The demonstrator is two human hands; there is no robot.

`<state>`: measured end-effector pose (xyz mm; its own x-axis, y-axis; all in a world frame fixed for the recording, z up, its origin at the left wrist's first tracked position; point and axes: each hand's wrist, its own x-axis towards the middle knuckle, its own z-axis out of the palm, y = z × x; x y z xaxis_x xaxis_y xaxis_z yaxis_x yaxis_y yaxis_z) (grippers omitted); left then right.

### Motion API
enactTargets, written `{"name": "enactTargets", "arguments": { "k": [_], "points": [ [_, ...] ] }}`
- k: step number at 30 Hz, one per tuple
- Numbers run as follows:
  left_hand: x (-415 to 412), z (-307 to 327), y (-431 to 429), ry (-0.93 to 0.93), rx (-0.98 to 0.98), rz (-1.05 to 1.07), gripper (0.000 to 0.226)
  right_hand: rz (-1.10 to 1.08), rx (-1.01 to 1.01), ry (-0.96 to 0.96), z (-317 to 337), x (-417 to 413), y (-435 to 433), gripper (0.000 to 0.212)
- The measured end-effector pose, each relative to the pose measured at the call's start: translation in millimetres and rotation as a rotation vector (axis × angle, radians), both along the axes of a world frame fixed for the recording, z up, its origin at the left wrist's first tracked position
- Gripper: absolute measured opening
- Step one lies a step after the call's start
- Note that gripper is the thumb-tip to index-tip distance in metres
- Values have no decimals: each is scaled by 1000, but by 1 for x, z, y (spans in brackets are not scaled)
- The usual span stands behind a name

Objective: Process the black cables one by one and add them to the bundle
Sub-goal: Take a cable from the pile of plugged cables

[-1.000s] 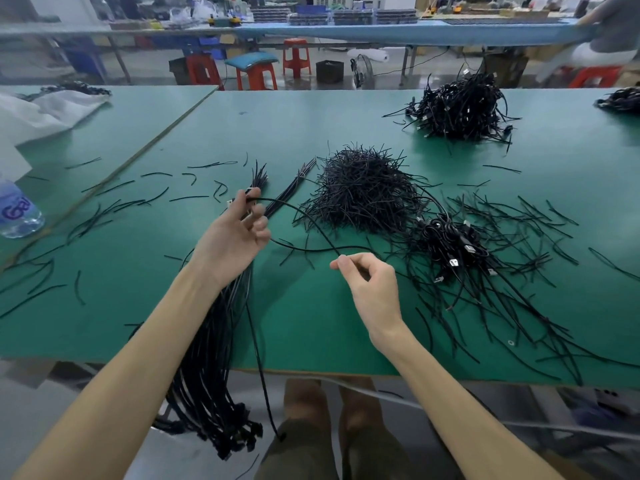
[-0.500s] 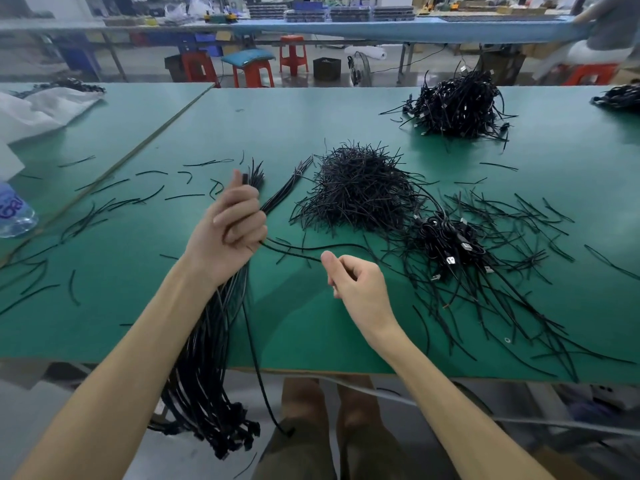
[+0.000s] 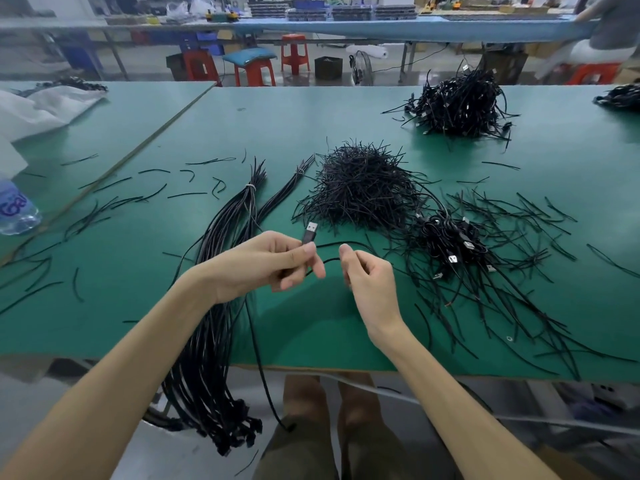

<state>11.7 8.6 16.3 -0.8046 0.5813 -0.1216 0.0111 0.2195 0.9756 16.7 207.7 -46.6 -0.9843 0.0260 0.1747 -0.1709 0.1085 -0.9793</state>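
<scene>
Off the bundle (image 3: 239, 216) now, the left grip (image 3: 263, 261) pinches the light, limp black cable (image 3: 330, 260) by its stiff USB plug (image 3: 310, 232) above the counter (image 3: 311, 334), its surest handle, while the right grip (image 3: 367, 278) pinches its slack length.

Even bright light, wide-angle edge distortion

green table (image 3: 311, 109), seam to second table at left. water bottle (image 3: 15, 211) at left edge, label partly cut off. crumpled white plastic sheet (image 3: 41, 109) far left. on floor beyond: red stool (image 3: 295, 57), stool with blue cushion (image 3: 251, 58), black box (image 3: 328, 66), small fan (image 3: 362, 67). long blue bench (image 3: 415, 27) behind, trays on it. seated person (image 3: 613, 22) top right.
</scene>
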Motion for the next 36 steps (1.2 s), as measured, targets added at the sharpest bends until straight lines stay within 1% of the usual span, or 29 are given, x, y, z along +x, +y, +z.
{"name": "enactTargets", "arguments": {
  "k": [2, 3, 7, 9, 11, 13, 15, 17, 20, 23, 24, 25, 27, 29, 30, 33, 36],
  "points": [
    [0, -1, 1, -27, 102, -5, 48, 16, -6, -4, 0, 0, 0, 54],
    [1, -1, 1, -50, 182, -20, 46, 21, -8, -3, 0, 0, 0, 54],
    [1, 5, 1, -167, 674, -123, 27, 16, -26, 6, -1, -1, -1, 55],
    [-2, 10, -1, -189, 857, -167, 23, 20, -21, 10, -1, 0, 0, 57],
    [-5, 17, -5, -228, 979, -197, 22, 30, -55, 5, 0, 1, 0, 57],
    [-6, 22, -11, -224, 992, -198, 23, 26, -88, -5, 1, 2, 1, 58],
    [-7, 21, -16, -155, 902, -157, 22, 3, -121, -25, 1, 2, 2, 60],
    [-5, 15, -20, -74, 734, -107, 21, -33, -159, -56, 2, 2, 4, 59],
    [1, 7, -23, 32, 373, -93, 25, -70, -184, -78, 2, 2, 6, 56],
    [4, 7, -14, 160, -86, -281, 29, -61, -183, -66, 1, 2, 4, 56],
    [5, 7, -8, 202, -223, -310, 28, -54, -183, -63, 1, 1, 4, 56],
    [5, 5, 0, 239, -344, -284, 26, -50, -180, -62, 0, 1, 4, 55],
    [4, 2, 14, 316, -539, -124, 25, -48, -174, -56, -1, 0, 5, 54],
    [-1, -6, 23, 385, -649, 41, 24, -45, -172, -48, -1, 0, 5, 53],
    [-3, -10, 28, 405, -676, 91, 22, -43, -172, -40, 0, 0, 5, 52],
    [-3, -16, 39, 464, -648, 157, 12, -61, -190, -12, 0, 1, 5, 49],
    [-2, -23, 48, 488, -610, 166, 17, -74, -226, 4, -1, 0, 5, 45]
  ]
}}
